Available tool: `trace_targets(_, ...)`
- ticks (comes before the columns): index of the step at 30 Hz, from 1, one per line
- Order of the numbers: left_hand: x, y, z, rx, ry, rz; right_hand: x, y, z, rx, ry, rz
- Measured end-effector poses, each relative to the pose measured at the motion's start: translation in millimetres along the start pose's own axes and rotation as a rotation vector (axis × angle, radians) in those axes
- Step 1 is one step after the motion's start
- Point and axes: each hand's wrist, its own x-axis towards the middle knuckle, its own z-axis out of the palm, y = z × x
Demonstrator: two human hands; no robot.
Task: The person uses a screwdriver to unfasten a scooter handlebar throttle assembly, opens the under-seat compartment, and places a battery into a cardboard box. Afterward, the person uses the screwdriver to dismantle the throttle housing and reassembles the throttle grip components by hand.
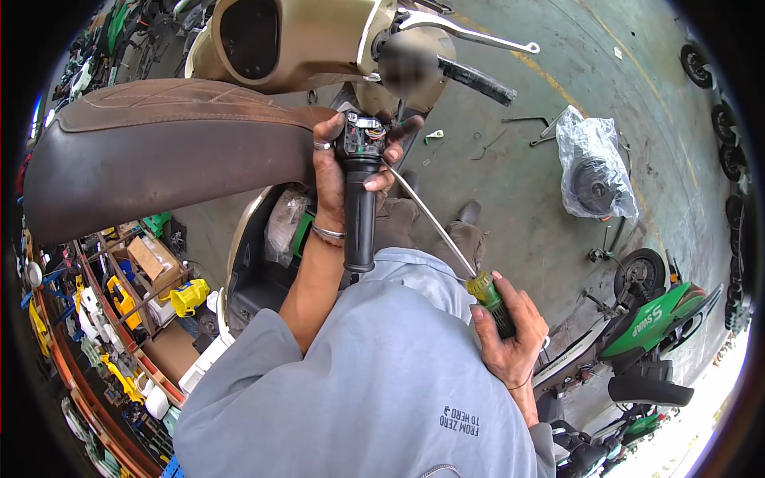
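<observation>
Shirt front (366,374), nearest the viewer, spans the 6 o'clock sector. Above it, toward 12 o'clock from the view's centre, the black handlebar grip (361,219) stands off the floor, clasped by the left hand (329,175). That hand's digits close on both sides of the switch housing (365,135) at the grip's upper end. The grip's long axis runs 12 to 6 o'clock: the housing, with its wiring exposed, points to 12, and the rubber end points to 6.

The right hand (514,331) is closed around the green handle of the screwdriver (434,221), with the thumb along its side. The shaft slants toward 11 o'clock, oblique to the grip, its tip beside the housing's lower right edge; whether they touch cannot be told. From the right hand, the grip lies between 10 and 11 o'clock; the left hand, already on it, is the nearer.

Periphery, relative to centre: brown seat (179,159) at 10 o'clock; brake lever (478,33) at 1; plastic-wrapped part (594,171) at 2; green motorbike (649,323) between 3 and 4.
</observation>
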Motion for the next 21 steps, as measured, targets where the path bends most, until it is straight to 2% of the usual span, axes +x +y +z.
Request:
trace_targets(8, -1.1, 1.3, 2.3, 0.088, -0.002, -0.002, -2.7, -5.1, 1.9, -0.038, -0.004, 0.022)
trace_targets(11, 0.3, 0.4, 2.5, 0.235, 0.047, 0.058, -5.7, -8.4, -0.8, -0.084, -0.011, 0.019)
trace_targets(21, -1.4, -10.0, 8.0, 0.455, 0.106, 0.180, -0.5, -28.0, -19.5, -0.120, -0.044, 0.037)
